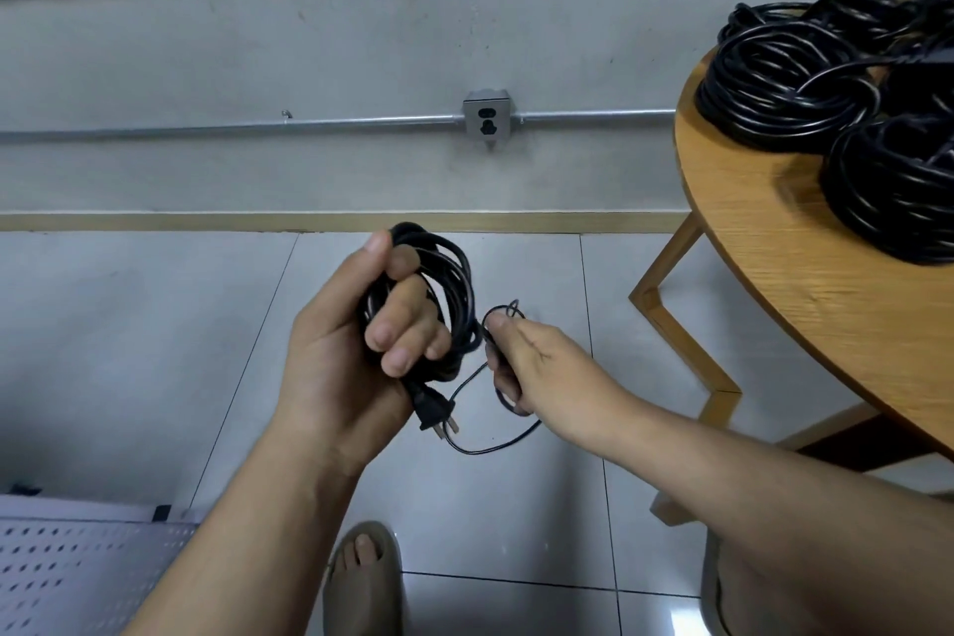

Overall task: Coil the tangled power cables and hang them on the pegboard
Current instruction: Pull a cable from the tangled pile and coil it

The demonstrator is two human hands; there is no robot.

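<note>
A round wooden worktop point(774, 243) stands on pale floor tiles point(155, 351). The left hand point(351, 341) clamps a black coiled cable point(457, 294); the right hand point(542, 367) pinches a thin black strand point(467, 452).

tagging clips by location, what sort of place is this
Likely a plain indoor workroom or utility room: a metal outlet box on surface-run conduit along a bare grey wall, a white pegboard low at the left, and a round wooden table stacked with coiled cables.

The coiled cable point(457, 289) sits in the left hand point(335, 351), a wire point(480, 449) in the right hand point(542, 367); rightward, more coils point(774, 88) lie on the table point(805, 284).
</note>
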